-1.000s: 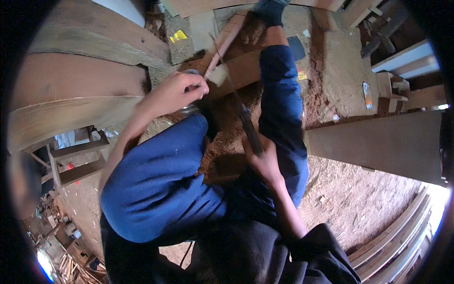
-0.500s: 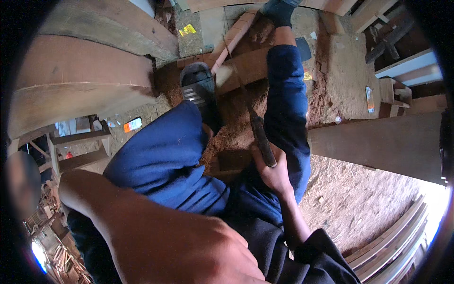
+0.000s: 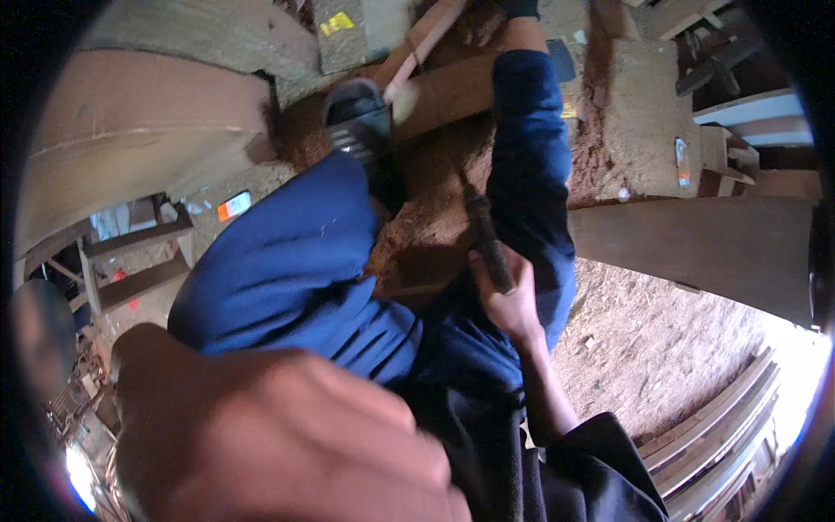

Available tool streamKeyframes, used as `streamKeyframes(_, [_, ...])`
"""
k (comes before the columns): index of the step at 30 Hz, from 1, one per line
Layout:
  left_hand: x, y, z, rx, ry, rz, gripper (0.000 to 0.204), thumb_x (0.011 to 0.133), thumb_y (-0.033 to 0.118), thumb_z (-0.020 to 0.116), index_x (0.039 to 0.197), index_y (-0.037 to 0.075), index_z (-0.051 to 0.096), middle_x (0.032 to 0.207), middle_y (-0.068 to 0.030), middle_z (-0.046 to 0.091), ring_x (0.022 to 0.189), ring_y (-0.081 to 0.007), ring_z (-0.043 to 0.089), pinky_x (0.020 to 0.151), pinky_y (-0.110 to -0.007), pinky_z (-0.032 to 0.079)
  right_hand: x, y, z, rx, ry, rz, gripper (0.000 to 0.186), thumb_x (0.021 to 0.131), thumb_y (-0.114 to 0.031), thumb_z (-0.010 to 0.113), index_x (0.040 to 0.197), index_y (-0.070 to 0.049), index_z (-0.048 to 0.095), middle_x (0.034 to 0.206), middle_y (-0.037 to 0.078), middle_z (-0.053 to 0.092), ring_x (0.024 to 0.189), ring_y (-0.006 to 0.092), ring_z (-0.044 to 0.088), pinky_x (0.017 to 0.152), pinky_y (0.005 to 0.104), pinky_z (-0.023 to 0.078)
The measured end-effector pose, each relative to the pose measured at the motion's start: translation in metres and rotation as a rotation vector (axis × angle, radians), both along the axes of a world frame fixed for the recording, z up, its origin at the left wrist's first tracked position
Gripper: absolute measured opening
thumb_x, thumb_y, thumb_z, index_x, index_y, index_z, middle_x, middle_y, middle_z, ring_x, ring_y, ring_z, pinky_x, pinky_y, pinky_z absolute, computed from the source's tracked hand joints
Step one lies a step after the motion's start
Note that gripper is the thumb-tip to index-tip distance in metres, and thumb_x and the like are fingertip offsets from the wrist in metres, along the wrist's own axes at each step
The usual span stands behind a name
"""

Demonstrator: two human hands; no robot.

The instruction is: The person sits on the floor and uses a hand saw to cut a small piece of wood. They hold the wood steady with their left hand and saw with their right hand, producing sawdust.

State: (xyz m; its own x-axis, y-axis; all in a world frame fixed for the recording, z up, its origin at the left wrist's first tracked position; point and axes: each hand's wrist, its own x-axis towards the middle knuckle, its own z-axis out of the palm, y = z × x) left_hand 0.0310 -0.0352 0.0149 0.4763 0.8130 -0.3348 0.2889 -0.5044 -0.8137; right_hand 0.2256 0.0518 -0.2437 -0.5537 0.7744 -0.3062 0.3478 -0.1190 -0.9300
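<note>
My right hand point(image 3: 511, 300) is closed around the dark, straight handle of a long thin tool point(image 3: 481, 228). It rests over my right thigh, and the tool's narrow shaft points away between my legs, its far end blurred. My left hand point(image 3: 304, 435) is large and close at the lower left, smeared by motion, and its fingertips are hidden. Between my feet a narrow wooden strip point(image 3: 426, 43) slants across a wider board point(image 3: 444, 97). A dark sandal point(image 3: 358, 117) on my left foot stands by the strip's lower end.
Thick wooden beams point(image 3: 165, 122) fill the left side. A wide plank point(image 3: 696, 248) extends from my right leg. Stacked boards point(image 3: 713, 418) lie at lower right, and a small wooden stool point(image 3: 139, 261) stands at left. Reddish sawdust point(image 3: 404, 235) covers the ground between my legs.
My left hand has shifted left and blurred. My right hand still grips the tool, nearly in place. The whole view has tilted slightly, so the strip and feet appear higher.
</note>
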Motion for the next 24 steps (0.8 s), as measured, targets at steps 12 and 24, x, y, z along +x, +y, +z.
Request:
streamKeyframes(12, [-0.005, 0.049, -0.031, -0.930, -1.580, 0.020, 0.021, 0.081, 0.018, 0.063, 0.097, 0.006, 0.055, 0.075, 0.0008, 0.048, 0.067, -0.0099, 0.050, 0.060, -0.027, 0.036, -0.005, -0.002, 0.025, -0.078, -0.106, 0.049, 0.018, 0.095, -0.015, 0.063, 0.099, 0.002, 0.065, 0.073, -0.001, 0.057, 0.074, 0.0047, 0.050, 0.063, 0.0234, 0.042])
streamKeyframes(24, [-0.009, 0.059, -0.028, -1.017, -1.596, 0.049, 0.027, 0.083, 0.018, 0.062, 0.106, 0.007, 0.054, 0.075, 0.0014, 0.051, 0.066, -0.0102, 0.051, 0.059, -0.027, 0.035, -0.011, -0.008, 0.021, -0.008, -0.031, -0.016, 0.018, 0.094, -0.015, 0.063, 0.086, 0.001, 0.060, 0.067, 0.000, 0.049, 0.067, 0.0067, 0.044, 0.059, 0.0280, 0.041])
